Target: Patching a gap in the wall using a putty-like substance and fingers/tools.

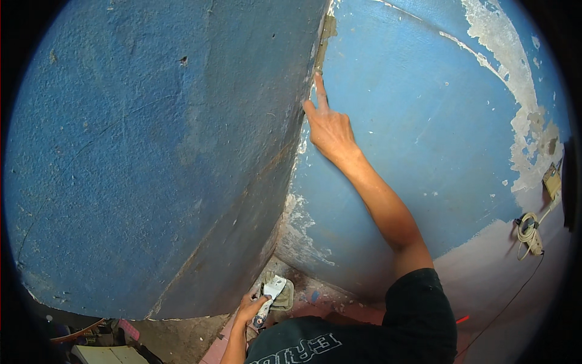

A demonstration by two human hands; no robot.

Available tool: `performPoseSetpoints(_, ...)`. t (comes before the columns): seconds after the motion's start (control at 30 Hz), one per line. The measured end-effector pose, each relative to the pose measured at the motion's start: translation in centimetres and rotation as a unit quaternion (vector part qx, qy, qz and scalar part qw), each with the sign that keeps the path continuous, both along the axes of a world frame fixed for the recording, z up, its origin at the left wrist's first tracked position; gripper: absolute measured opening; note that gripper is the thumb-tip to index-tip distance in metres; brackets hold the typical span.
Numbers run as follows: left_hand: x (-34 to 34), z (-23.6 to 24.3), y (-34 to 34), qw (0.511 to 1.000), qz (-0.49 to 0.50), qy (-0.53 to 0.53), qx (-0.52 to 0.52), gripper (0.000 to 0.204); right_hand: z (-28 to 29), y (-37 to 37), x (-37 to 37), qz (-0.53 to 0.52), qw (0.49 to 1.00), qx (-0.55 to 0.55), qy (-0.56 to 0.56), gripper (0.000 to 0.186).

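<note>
Slantwise, the scraper (274, 291) sits at the near side in my left hand (247, 308), fingers closed round its handle, blade pointing far and slightly right, over or beside a greyish container (290, 297). A grey-brown strip (326, 39) runs lengthwise far to near along the wall corner. My right hand (332, 130) reaches out, index finger extended to its near end, grasping nothing I can see. Blue walls (412, 133) meet there, flaking on the right, beside a coiled cable (528, 230).

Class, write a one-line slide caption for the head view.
The right hand holds a fingertip to the brownish strip where blue walls meet; the left hand holds a scraper.
</note>
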State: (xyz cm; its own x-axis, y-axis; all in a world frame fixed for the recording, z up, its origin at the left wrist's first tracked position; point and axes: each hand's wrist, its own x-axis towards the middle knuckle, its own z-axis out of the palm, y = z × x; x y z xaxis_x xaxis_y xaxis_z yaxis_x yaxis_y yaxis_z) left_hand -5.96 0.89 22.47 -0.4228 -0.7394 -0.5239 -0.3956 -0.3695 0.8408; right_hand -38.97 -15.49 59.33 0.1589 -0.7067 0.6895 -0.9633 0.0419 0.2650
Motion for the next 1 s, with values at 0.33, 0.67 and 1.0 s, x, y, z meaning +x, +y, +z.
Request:
performPoseSetpoints(0.33, -0.5, -1.4, -0.2, 0.999, 0.006, 0.043, -0.02, 0.074, 8.4, -1.1, -1.1, 0.077, 0.99, -0.108, -0.053, 0.023)
performPoseSetpoints(0.67, -1.0, -1.7, -0.2, 0.996, 0.0, 0.08, -0.026, 0.082, 5.0, 2.0, -2.4, 0.167, 0.955, -0.021, -0.246, 0.014)
performPoseSetpoints(1.0, -2.1, -1.9, -0.1, 0.997, -0.001, 0.062, -0.042, 0.084, 15.6, -1.8, -2.5, 0.128, 0.97, -0.082, -0.192, 0.017)
